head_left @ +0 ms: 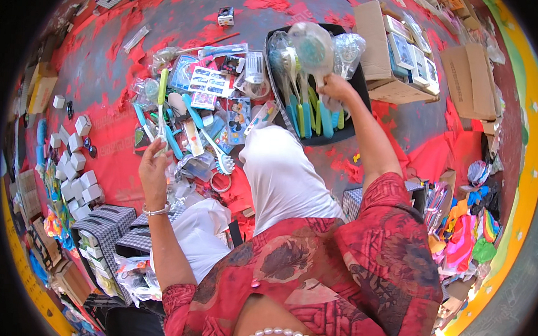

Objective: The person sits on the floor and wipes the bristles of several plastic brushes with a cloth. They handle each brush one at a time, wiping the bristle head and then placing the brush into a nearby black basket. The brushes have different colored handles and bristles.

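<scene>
My right hand (338, 90) is closed round the handle of a bath brush (312, 48) with a big round head in clear plastic. It is over a black bin (356, 131) packed with bagged brushes (307, 112) with green and blue handles. On the left, my left hand (154, 166) has its fingers pinched at the lower end of a green-handled brush (163, 88), above a loose pile. A blue-handled brush (193, 112) with white bristles lies beside it. Nearby are a nail set card (210, 80), a cartoon-printed pack (238, 115) and a white ring (220, 183).
A cardboard box (373, 52) of packaged goods stands right of the bin. Small white boxes (75, 143) are scattered at the left, by checked storage boxes (108, 218). Colourful plastic goods (461, 230) pile up at the right. Torn red sheeting (116, 161) covers the floor.
</scene>
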The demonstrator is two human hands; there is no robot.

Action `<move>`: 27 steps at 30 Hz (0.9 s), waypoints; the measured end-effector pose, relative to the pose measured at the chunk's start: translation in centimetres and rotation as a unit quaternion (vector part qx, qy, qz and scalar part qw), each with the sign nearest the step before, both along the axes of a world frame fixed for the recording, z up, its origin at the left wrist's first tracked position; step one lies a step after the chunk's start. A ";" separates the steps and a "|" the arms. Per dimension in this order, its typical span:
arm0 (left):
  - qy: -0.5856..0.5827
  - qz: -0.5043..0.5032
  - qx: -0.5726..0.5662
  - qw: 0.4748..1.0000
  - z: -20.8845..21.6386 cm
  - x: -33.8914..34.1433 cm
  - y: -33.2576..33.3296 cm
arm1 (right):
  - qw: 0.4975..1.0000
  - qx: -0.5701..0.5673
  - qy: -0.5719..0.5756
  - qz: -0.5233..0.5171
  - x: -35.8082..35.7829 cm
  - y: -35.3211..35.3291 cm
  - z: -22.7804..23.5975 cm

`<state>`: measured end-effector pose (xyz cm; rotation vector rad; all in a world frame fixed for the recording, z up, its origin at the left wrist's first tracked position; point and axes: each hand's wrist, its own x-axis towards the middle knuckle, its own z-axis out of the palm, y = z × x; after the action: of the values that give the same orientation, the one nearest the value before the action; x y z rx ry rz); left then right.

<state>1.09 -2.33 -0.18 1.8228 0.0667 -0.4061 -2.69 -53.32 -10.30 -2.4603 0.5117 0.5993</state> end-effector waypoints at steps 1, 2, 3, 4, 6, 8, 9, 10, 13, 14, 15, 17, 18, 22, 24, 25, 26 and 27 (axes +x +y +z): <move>0.011 -0.022 0.015 1.000 -0.1 -0.1 -0.1 | 0.999 0.037 -0.007 -0.014 -0.3 -0.4 -1.9; 0.027 -0.037 0.012 0.999 -0.3 -0.2 -0.1 | 0.998 0.058 -0.011 -0.012 -0.3 -0.5 -3.7; 0.040 -0.052 0.020 0.998 -0.4 -0.4 -0.2 | 0.999 0.035 0.008 0.001 -0.3 -0.7 -5.0; 0.059 -0.058 0.009 0.997 -0.5 -0.5 -0.2 | 0.999 0.019 0.017 0.020 -0.3 -0.8 -6.1; 0.098 -0.066 0.021 0.993 -0.8 -0.8 -0.2 | 0.984 -0.099 0.095 -0.113 0.2 -0.5 -7.7; 0.070 -0.065 0.060 0.994 -0.8 -1.1 0.0 | 0.971 -0.106 0.048 -0.210 0.5 -0.1 -8.5; 0.065 -0.059 0.080 0.993 -0.9 -1.2 0.1 | 0.968 -0.118 0.019 -0.219 0.5 0.0 -8.6; 0.037 -0.085 0.091 0.992 -1.0 -1.0 0.2 | 0.969 -0.133 0.003 -0.207 0.4 0.0 -8.5; -0.026 -0.149 0.164 0.975 -1.3 -0.8 0.9 | 0.972 -0.192 0.026 -0.135 0.6 0.2 -6.9; -0.007 -0.178 0.204 0.963 -1.7 -0.7 1.0 | 0.972 -0.214 0.042 -0.087 0.7 0.5 -5.7; -0.087 -0.242 0.316 0.913 -1.9 -0.5 1.3 | 0.970 -0.231 0.070 -0.035 1.0 0.8 -3.9; -0.021 -0.270 0.349 0.897 -2.3 0.1 1.8 | 0.963 -0.259 0.063 0.029 2.9 3.3 0.5; -0.085 -0.239 0.330 0.909 -2.2 0.0 2.2 | 0.983 -0.167 -0.028 0.066 4.1 5.5 3.3; 0.009 -0.155 0.398 0.904 -0.7 1.0 3.2 | 0.959 -0.054 -0.174 0.218 8.9 17.8 17.2; 0.025 -0.123 0.468 0.875 0.5 0.8 3.6 | 0.930 0.045 -0.186 0.313 7.6 24.9 22.1; 0.013 -0.105 0.510 0.854 1.0 0.5 3.9 | 0.896 0.125 -0.211 0.370 6.1 28.5 23.4; -0.005 -0.085 0.554 0.828 1.5 0.4 4.3 | 0.864 0.138 -0.198 0.442 4.7 31.8 24.1; -0.022 -0.066 0.596 0.800 1.9 0.3 4.7 | 0.828 0.229 -0.203 0.469 2.7 35.0 23.9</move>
<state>1.37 2.35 1.68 3.1076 0.1963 -0.4560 0.03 -18.32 13.64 -2.1269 -0.9714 0.4401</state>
